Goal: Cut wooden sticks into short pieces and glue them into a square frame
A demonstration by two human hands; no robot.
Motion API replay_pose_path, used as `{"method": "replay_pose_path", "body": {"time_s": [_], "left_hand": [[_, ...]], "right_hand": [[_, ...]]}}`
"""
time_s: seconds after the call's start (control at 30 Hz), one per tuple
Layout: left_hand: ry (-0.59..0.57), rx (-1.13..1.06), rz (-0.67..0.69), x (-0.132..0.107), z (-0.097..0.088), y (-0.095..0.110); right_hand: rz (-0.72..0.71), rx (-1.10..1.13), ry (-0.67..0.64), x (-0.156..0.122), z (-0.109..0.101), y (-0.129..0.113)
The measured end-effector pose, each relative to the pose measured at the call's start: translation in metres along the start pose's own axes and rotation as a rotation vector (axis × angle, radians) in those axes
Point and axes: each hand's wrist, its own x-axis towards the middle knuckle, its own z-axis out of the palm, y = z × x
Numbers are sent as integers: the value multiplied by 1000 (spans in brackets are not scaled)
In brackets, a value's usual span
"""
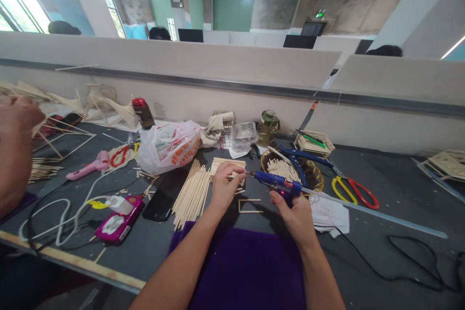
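Observation:
My right hand grips a blue glue gun by its handle, nozzle pointing left. My left hand is closed in a pinch on a thin wooden stick, held right at the gun's nozzle tip. A small frame of sticks lies on the dark table between my hands. A pile of loose wooden sticks lies just left of my left hand. A purple cloth is spread under my forearms.
Another person's hand works at the far left near stick structures. Also on the table: a pink glue gun, a plastic bag, a black phone, scissors with yellow and red handles, a long ruler, cables.

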Motion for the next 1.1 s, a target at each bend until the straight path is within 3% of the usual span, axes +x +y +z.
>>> {"method": "replay_pose_path", "body": {"time_s": [0.47, 1.1], "left_hand": [[3, -24, -19, 0, 1, 0], [2, -42, -20, 0, 1, 0]], "right_hand": [[-75, -11, 59, 0, 0, -2], [-39, 7, 52, 0, 1, -2]]}}
